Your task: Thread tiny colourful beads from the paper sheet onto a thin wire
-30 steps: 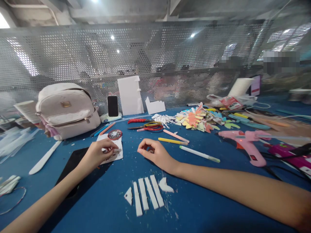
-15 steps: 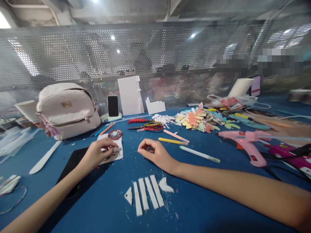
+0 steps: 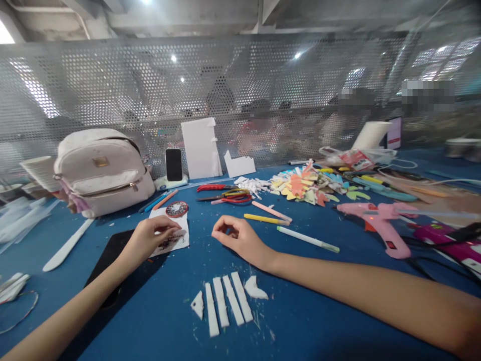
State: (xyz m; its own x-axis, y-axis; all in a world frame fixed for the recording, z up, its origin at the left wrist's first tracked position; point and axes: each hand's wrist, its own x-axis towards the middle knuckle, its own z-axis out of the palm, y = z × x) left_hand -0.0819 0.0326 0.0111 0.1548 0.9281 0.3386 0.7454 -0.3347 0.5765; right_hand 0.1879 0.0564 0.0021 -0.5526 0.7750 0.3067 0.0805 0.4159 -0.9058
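- Left hand (image 3: 156,236) pinched narrow over bits (image 3: 166,244) on paper (image 3: 184,240); can't tell if gripping any.
- Right hand (image 3: 240,238) loosely curled, contents hidden.
- Strips (image 3: 221,302) seemingly cut, lined up, unjoined; bits lie loose.

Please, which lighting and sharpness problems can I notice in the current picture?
All in the head view: bright spots glare at the perforated panel; the left forearm casts a dark shadow on the blue table; small dark bits by the left hand blur together; whatever shows through the panel looks hazy, partly pixelated.
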